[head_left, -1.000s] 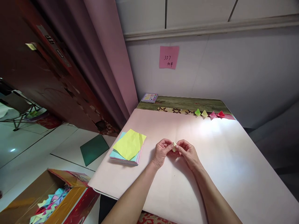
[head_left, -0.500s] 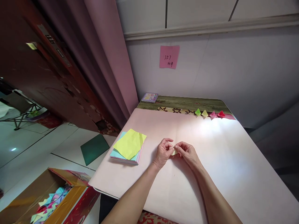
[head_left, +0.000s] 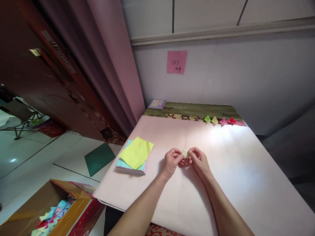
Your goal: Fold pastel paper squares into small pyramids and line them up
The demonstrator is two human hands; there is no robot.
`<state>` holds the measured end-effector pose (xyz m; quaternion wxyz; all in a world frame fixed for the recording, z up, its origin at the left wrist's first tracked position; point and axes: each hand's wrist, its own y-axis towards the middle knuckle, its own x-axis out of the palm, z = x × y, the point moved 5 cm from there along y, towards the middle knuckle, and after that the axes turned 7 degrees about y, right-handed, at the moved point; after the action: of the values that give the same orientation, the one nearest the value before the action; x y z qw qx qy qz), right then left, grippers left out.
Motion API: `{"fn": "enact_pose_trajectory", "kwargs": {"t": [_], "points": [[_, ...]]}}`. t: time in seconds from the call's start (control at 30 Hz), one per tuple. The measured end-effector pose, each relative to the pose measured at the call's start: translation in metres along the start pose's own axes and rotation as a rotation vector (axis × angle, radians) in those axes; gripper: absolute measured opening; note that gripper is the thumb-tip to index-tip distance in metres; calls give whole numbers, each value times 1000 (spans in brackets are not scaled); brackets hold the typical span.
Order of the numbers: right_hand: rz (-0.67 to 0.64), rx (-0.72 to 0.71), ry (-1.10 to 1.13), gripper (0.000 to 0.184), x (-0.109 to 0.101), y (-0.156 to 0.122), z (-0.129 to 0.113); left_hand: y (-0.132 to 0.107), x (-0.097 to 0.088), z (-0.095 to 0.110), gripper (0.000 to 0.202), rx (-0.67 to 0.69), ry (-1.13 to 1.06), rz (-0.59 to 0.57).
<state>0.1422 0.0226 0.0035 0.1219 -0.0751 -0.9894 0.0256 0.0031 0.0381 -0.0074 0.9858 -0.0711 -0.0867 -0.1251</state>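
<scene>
A small folded piece of pale yellow paper (head_left: 185,153) is held between both hands over the middle of the table. My left hand (head_left: 172,161) pinches its left edge between thumb and fingers. On the right edge, my right hand (head_left: 197,159) does the same. Some of the fingertips are hidden behind the paper. To the left lies a stack of coloured paper (head_left: 131,167) with a creased yellow sheet (head_left: 136,152) on top. Along the far edge stand small folded paper pieces: green (head_left: 207,119), yellow (head_left: 215,120), pink (head_left: 223,121) and red (head_left: 231,121).
A pale pink cover (head_left: 231,196) lies over the table. A small pack of cards (head_left: 157,104) sits at its far left corner. On the floor at left, an open cardboard box (head_left: 27,208) holds many folded paper pieces. A pink note (head_left: 176,62) is on the wall.
The folded paper now shows more of its face, raised above the thumbs. My left fingers have curled in closer to it, and both hands remain in about the same place.
</scene>
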Motion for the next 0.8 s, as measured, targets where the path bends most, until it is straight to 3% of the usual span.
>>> {"fn": "enact_pose_trajectory", "kwargs": {"t": [0.13, 0.23, 0.4, 0.63, 0.8], "points": [[-177, 86, -56, 29, 9, -4, 4, 0, -7, 4, 30, 72, -30, 151], [-309, 110, -108, 24, 16, -9, 5, -1, -9, 5, 30, 73, -44, 189], [-313, 46, 35, 29, 18, -11, -3, -2, -8, 4, 30, 28, -68, 185], [-267, -18, -5, 27, 13, -6, -1, 0, -9, 4, 27, 51, -48, 198], [-219, -2, 8, 32, 7, -4, -1, -1, -8, 3, 27, 49, -84, 77]]}}
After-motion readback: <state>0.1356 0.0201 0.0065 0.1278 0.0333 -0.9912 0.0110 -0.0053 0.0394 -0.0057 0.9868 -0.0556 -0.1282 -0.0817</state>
